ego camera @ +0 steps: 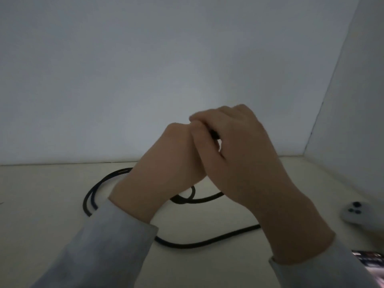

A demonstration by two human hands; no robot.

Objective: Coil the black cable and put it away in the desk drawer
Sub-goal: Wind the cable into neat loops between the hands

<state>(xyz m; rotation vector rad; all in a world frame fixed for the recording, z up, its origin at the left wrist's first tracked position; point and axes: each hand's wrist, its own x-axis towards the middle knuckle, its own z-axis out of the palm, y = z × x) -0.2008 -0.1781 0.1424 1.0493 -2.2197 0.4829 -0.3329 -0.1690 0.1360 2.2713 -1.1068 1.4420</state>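
Hands together above the desk [52,183]
Our left hand [174,159] and right hand [239,154] both pinch the black cable [187,244], loops resting on the desk.

Matt black cable [182,244], smooth pale desk [41,194], soft grey cloth sleeves [99,246].

A: Item one, black cable [187,244]?
B: Loops partly hidden behind both wrists; its held stretch shows only as a dark sliver between the right hand [234,154] and left hand [176,154].

A: Item two, grey controller [359,215]?
B: Cut off by the right edge.

A: Item three, glossy object [369,265]?
B: Corner piece, blurred, unidentifiable.
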